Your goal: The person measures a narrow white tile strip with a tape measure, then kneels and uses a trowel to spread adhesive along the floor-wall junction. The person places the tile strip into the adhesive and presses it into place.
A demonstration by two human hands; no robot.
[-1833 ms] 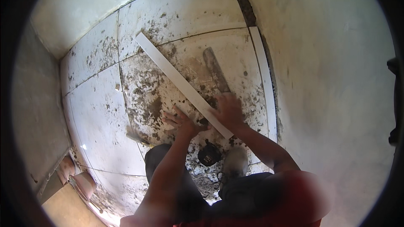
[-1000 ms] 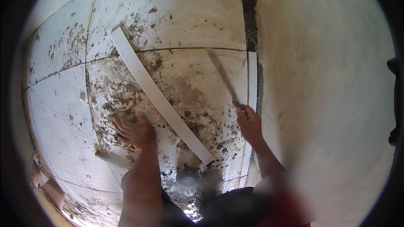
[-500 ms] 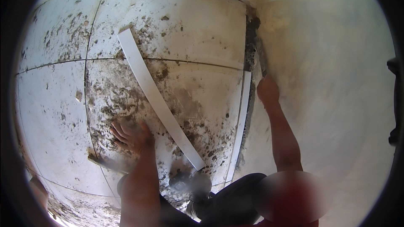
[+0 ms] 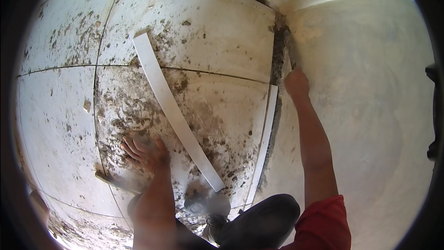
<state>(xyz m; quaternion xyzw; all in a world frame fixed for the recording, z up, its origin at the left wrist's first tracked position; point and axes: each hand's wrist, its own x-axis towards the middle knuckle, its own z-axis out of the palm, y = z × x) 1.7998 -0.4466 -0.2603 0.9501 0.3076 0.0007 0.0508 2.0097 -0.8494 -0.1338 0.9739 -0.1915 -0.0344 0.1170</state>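
Note:
My left hand [image 4: 144,153] lies flat, fingers spread, on a mortar-smeared white floor tile [image 4: 217,111]. My right hand [image 4: 297,83] reaches far forward to the dark gap [image 4: 279,46] between the tiles and the wall, closed around the handle of a thin metal tool [image 4: 289,46] whose blade sits in that gap. A long white tile strip [image 4: 173,111] lies diagonally across the tiles between my hands. A narrower white strip [image 4: 266,143] lies along the wall-side edge.
A plastered wall [image 4: 370,111] rises on the right. Grey mortar crumbs cover the tiles. A dark round object [image 4: 196,205] sits near my knee [image 4: 263,222]. Broken rubble [image 4: 37,201] lies at the lower left.
My right hand carried the tool from the middle of the tile up and right into the wall-side gap. My left hand stayed planted on the tile. The view shifted forward.

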